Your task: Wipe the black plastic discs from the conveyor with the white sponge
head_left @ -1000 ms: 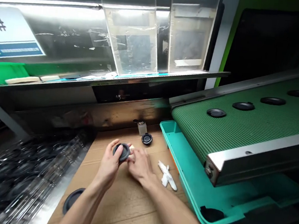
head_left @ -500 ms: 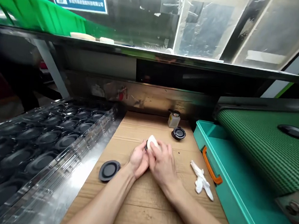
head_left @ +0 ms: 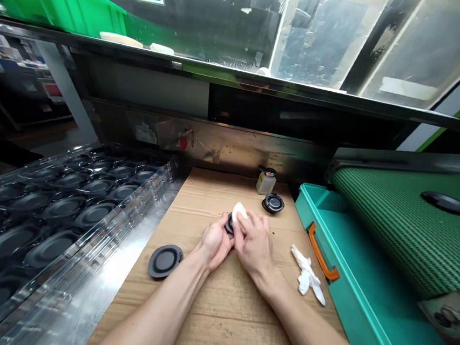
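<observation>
My left hand (head_left: 215, 243) is closed around a small dark round part (head_left: 229, 224), mostly hidden between the hands. A white pad (head_left: 240, 212), possibly a sponge, is pinched in my right hand (head_left: 254, 245) and pressed against that part. Both hands are above a cardboard sheet (head_left: 215, 323). Left of my left forearm lies a black round lid-like part (head_left: 165, 261). Beyond the hands sit another black round part (head_left: 273, 202) and a small squarish bottle (head_left: 266, 182) with a dark top.
Clear plastic trays of black round parts (head_left: 64, 208) fill the left side. On the right are a teal bin (head_left: 346, 270) with an orange handle and a green conveyor belt (head_left: 403, 227) carrying black parts. A crumpled white cloth-like piece (head_left: 308, 273) lies beside the bin.
The white pad has shifted slightly right and up on the dark part, exposing more of its left side. Both hands keep their hold. The whole view has shifted a little.
</observation>
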Available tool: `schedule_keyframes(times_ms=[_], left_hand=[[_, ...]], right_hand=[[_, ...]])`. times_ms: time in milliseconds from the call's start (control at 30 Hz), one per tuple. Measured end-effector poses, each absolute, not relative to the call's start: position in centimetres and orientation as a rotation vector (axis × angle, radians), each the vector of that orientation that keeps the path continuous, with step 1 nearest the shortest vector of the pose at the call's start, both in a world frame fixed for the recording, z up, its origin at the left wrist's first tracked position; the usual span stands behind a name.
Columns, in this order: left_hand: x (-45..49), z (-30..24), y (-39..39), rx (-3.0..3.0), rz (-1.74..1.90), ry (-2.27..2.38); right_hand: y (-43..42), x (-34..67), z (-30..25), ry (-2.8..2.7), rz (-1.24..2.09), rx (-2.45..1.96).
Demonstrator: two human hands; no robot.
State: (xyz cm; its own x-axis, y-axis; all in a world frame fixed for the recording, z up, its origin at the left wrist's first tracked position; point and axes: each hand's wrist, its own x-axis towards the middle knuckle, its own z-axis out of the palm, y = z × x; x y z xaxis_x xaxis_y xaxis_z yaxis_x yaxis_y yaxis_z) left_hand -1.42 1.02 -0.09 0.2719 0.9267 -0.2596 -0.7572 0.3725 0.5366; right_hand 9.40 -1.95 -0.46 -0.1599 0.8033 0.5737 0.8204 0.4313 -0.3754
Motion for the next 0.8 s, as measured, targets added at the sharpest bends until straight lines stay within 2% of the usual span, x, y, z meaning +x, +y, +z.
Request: schedule_keyframes(times_ms=[400, 533, 667, 800], left_hand=[[-1.1, 0.1, 0.8, 0.383, 1.177, 0.654], [-1.2, -0.1, 1.0, 0.412, 1.253, 0.678], [-1.5, -0.1, 1.3, 0.371, 1.209, 0.649], [-1.8, 0.3, 1.4, 0.347, 1.229, 0.576]], right_hand=[[-1.9, 9.8, -0.2, -2.023, -0.045, -1.36], [0.3, 12.1, 0.6, -1.755, -0.031, -1.437], [0.7, 13.6, 1.6, -1.581, 0.101, -1.338], [-0.9, 13.2, 2.0, -1.774, 0.333, -1.279]])
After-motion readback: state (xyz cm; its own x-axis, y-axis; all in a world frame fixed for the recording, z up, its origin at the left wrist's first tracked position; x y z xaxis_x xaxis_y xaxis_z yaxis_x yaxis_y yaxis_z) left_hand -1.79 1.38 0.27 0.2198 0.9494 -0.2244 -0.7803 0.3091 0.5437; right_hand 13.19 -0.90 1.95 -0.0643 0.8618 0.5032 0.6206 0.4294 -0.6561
